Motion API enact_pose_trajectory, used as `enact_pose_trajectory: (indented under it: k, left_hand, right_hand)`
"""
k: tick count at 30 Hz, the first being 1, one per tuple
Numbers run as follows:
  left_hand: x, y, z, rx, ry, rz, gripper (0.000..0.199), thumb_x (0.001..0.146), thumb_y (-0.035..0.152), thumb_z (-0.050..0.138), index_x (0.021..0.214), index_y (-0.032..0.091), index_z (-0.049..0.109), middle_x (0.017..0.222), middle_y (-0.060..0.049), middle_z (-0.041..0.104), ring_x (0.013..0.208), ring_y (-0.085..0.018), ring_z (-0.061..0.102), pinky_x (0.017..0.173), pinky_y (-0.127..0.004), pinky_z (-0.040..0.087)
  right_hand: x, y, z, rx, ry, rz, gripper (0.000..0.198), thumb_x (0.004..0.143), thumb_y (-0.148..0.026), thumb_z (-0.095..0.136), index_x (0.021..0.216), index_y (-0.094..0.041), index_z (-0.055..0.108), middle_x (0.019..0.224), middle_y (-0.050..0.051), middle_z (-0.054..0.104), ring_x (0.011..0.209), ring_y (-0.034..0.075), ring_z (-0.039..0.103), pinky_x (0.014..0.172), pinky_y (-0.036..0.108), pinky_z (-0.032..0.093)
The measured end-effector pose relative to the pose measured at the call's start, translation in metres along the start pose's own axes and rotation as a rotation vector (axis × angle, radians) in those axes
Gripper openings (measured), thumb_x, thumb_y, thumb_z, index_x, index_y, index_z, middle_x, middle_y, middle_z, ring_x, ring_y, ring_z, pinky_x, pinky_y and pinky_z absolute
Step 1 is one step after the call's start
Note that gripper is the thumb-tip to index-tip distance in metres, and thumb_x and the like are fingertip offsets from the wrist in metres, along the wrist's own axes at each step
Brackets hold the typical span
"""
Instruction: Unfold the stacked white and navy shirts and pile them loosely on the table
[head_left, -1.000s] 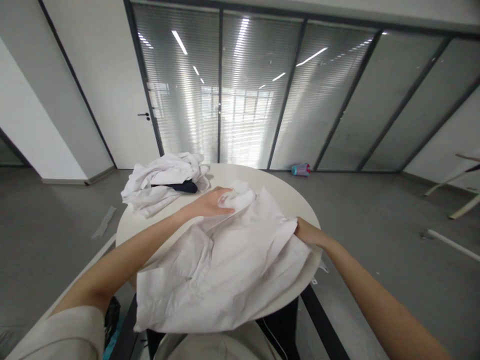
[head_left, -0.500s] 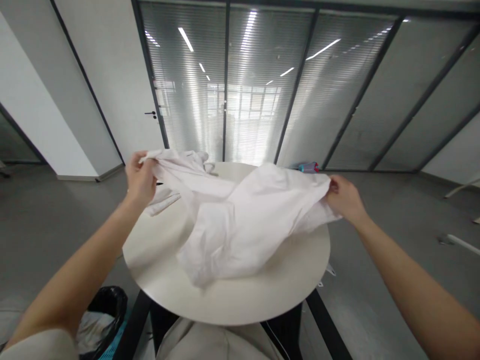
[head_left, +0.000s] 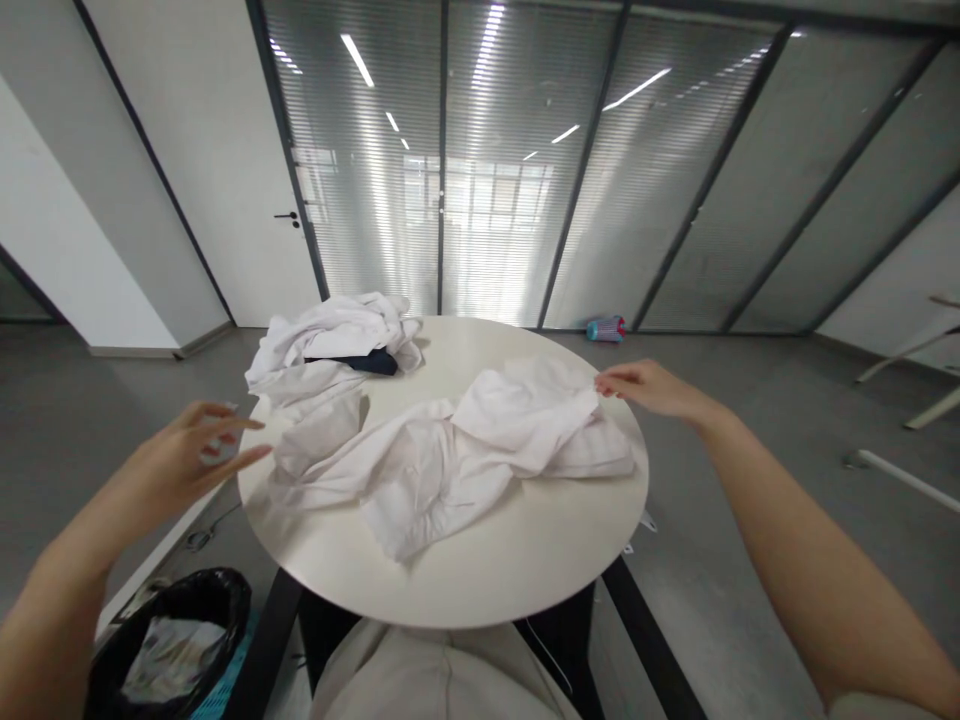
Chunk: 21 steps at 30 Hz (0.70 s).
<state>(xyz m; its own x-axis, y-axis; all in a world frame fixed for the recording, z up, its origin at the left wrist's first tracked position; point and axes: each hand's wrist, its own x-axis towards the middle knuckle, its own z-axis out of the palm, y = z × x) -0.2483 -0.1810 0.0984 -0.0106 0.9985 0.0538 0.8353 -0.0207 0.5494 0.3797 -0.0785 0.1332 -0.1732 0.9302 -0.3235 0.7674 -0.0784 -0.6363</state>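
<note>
Left hand hovers open beside the round counter, holding nothing. Right hand, fingers loose, touches the far edge of a crumpled white shirt lying on the counter. A clothes pile sits behind the shirt.

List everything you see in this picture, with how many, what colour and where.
white shirt: one, white, crumpled across the table's middle
pile of clothes: one, white with a dark piece, far left of the table
round table: one, off-white, centre
bin: one, black liner, floor at lower left
bottle: one, teal and pink, lying on the floor by the glass wall
left hand: open, off the table's left edge
right hand: open, fingertips at the shirt's right edge
</note>
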Motion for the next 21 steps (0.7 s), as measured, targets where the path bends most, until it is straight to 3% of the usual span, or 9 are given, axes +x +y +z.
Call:
enact_pose_trajectory:
  k: [2, 4, 5, 7, 9, 12, 15, 18, 21]
  left_hand:
    - [0.029, 0.035, 0.006, -0.086, 0.027, 0.108, 0.043, 0.078, 0.064, 0.063, 0.097, 0.027, 0.074, 0.105, -0.007, 0.070, 0.078, -0.022, 0.068, 0.070, -0.036, 0.058]
    - [0.063, 0.077, 0.028, -0.212, -0.158, 0.202, 0.046, 0.083, 0.062, 0.059, 0.099, 0.021, 0.073, 0.104, -0.009, 0.072, 0.089, -0.024, 0.068, 0.077, -0.035, 0.056]
    - [0.079, 0.097, 0.045, -0.249, -0.310, 0.234, 0.047, 0.085, 0.062, 0.056, 0.099, 0.019, 0.073, 0.103, -0.009, 0.073, 0.094, -0.026, 0.068, 0.080, -0.035, 0.055]
    - [0.105, 0.130, 0.085, -0.328, -0.546, 0.302, 0.050, 0.085, 0.061, 0.057, 0.097, 0.016, 0.073, 0.103, -0.011, 0.074, 0.095, -0.026, 0.067, 0.084, -0.034, 0.053]
    - [0.120, 0.151, 0.125, -0.405, -0.743, 0.369, 0.048, 0.081, 0.056, 0.063, 0.101, 0.014, 0.073, 0.107, -0.011, 0.074, 0.096, -0.025, 0.067, 0.083, -0.031, 0.052]
    - [0.134, 0.162, 0.159, -0.457, -0.884, 0.476, 0.040, 0.080, 0.048, 0.064, 0.094, 0.012, 0.074, 0.095, -0.009, 0.075, 0.087, -0.022, 0.066, 0.076, -0.026, 0.050]
    - [0.150, 0.160, 0.145, -0.482, -0.679, 0.419, 0.034, 0.078, 0.045, 0.065, 0.076, 0.012, 0.073, 0.073, -0.004, 0.069, 0.069, -0.017, 0.061, 0.062, -0.023, 0.046]
    - [0.170, 0.153, 0.102, -0.547, -0.335, 0.249, 0.027, 0.076, 0.040, 0.069, 0.067, 0.015, 0.069, 0.062, -0.001, 0.062, 0.059, -0.014, 0.056, 0.053, -0.022, 0.042]
    - [0.183, 0.143, 0.057, -0.738, -0.085, 0.045, 0.019, 0.075, 0.032, 0.073, 0.068, 0.015, 0.067, 0.061, -0.002, 0.061, 0.053, -0.013, 0.054, 0.047, -0.022, 0.041]
  right_hand:
    - [0.013, -0.009, 0.002, 0.075, 0.175, 0.098, 0.058, 0.088, -0.068, 0.050, 0.092, -0.016, 0.075, 0.091, 0.012, 0.075, 0.077, 0.021, 0.070, 0.072, 0.031, 0.056]
    - [0.029, -0.022, 0.011, 0.018, 0.192, 0.183, 0.060, 0.091, -0.067, 0.046, 0.091, -0.014, 0.075, 0.088, 0.014, 0.075, 0.072, 0.021, 0.069, 0.066, 0.030, 0.055]
    - [0.037, -0.028, 0.018, -0.060, 0.149, 0.194, 0.055, 0.089, -0.065, 0.052, 0.089, -0.015, 0.075, 0.085, 0.013, 0.075, 0.071, 0.021, 0.069, 0.065, 0.029, 0.054]
    - [0.052, -0.040, 0.034, -0.237, 0.049, 0.148, 0.035, 0.084, -0.050, 0.066, 0.082, -0.016, 0.076, 0.080, 0.009, 0.075, 0.071, 0.021, 0.068, 0.066, 0.028, 0.052]
    - [0.064, -0.047, 0.046, -0.352, 0.039, 0.075, 0.015, 0.079, -0.031, 0.070, 0.078, -0.017, 0.076, 0.077, 0.006, 0.074, 0.072, 0.020, 0.067, 0.067, 0.026, 0.050]
    - [0.077, -0.051, 0.043, -0.317, 0.294, -0.025, 0.013, 0.079, -0.019, 0.062, 0.079, -0.016, 0.075, 0.078, 0.006, 0.073, 0.073, 0.019, 0.065, 0.070, 0.026, 0.050]
    - [0.082, -0.049, 0.008, -0.097, 0.681, -0.124, 0.020, 0.084, -0.019, 0.056, 0.093, -0.015, 0.073, 0.087, 0.007, 0.070, 0.072, 0.018, 0.063, 0.068, 0.028, 0.053]
    - [0.077, -0.043, -0.044, 0.110, 1.009, -0.166, 0.023, 0.088, -0.019, 0.052, 0.104, -0.013, 0.067, 0.099, 0.011, 0.066, 0.075, 0.016, 0.061, 0.066, 0.028, 0.054]
    - [0.062, -0.030, -0.085, 0.261, 1.213, -0.149, 0.023, 0.089, -0.013, 0.048, 0.107, -0.012, 0.062, 0.099, 0.013, 0.062, 0.078, 0.015, 0.059, 0.065, 0.029, 0.053]
